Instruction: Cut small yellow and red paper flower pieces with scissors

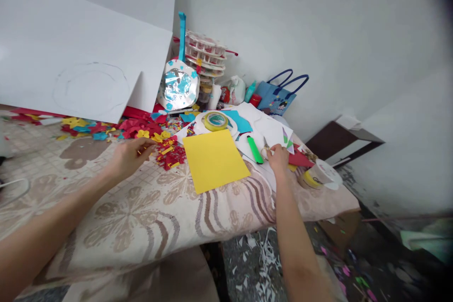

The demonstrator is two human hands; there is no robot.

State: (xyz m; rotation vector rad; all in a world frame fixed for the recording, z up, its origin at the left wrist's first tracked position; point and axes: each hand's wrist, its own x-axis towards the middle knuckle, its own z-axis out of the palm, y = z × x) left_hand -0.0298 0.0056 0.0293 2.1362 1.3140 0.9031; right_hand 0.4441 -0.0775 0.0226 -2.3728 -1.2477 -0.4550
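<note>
Bare left forearm (76, 205) is slanting from eight o'clock toward two; left hand (128, 159) is pointing toward two, fingers (145, 141) curving loosely, gap showing beside thumb. Bare right forearm (292, 226) is rising from five, leaning toward eleven; right hand (278, 158) is facing back upward, fingertips (270, 155) bunching toward ten.

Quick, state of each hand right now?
Left hand: loosely curled at the paper scraps; can't tell if holding any.
Right hand: fingers at the scissors; grip unclear.
</note>
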